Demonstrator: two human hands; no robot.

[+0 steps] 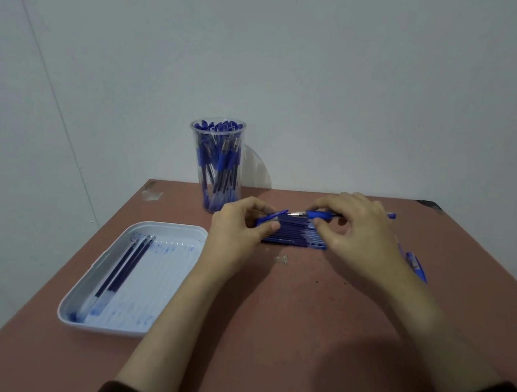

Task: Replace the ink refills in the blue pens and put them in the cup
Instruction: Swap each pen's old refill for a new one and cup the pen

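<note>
Head cam, the only angle there is. Both hands are over the far middle of the worktop (285, 313), right above a row of fresh refills (291, 234) lying side by side on it.

The right hand (356, 237) has its grip curled round a blue pen (320, 215). The pen is held roughly level, with the metal tip pointing left and the tail end poking out past the hand on the far side. The left hand (240, 226) has its grip pinched on a small blue piece. It looks like the cap (270, 218) with its clip, just beside the tip but not on it.

The cup (218, 165) is clear plastic and stands near the back edge, left of the hands, already packed with blue pens. At front left there's a white tray (155, 281) with a few old refills (120, 273) and ink smears in it. A couple of spare pens (416, 265) lie off to the right, partly hidden behind the right wrist.

My read: the tip is on, so this pen probably has its new refill and we're at the capping step. Next, the cap's mouth needs lining up with the tip, then a straight push along the pen until it seats. After that the pen goes over to the cup. It's crowded in there, so I'd guess the pen has to be threaded into a gap rather than just dropped.
</note>
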